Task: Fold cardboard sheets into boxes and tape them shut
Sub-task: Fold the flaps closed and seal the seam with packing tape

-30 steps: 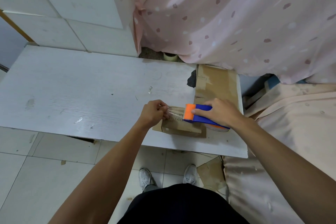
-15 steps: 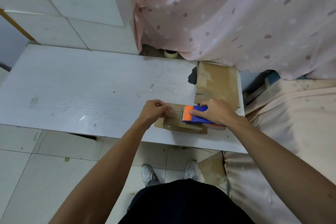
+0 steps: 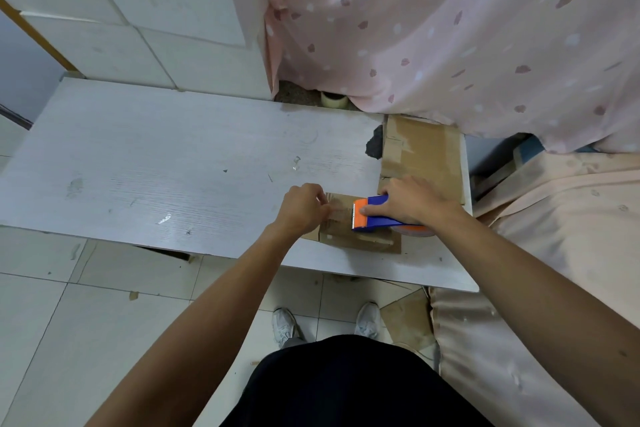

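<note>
A small folded cardboard box (image 3: 349, 236) lies on the white table (image 3: 166, 166) near its front edge. My right hand (image 3: 412, 199) grips a blue and orange tape dispenser (image 3: 372, 218) resting on top of the box. My left hand (image 3: 301, 210) pinches the free end of the clear tape (image 3: 337, 211) at the box's left end. The strip of tape stretches between my two hands over the box top.
Flat cardboard sheets (image 3: 424, 152) lie on the table's far right corner behind my right hand. A roll of tape (image 3: 333, 100) sits on the floor under the pink curtain (image 3: 450, 31). Peach cloth (image 3: 554, 253) covers something to the right. My shoes (image 3: 287, 324) stand below the table edge.
The dispenser has come down onto the box top and the tape strip now lies lower over the box. My left hand still holds the tape end.
</note>
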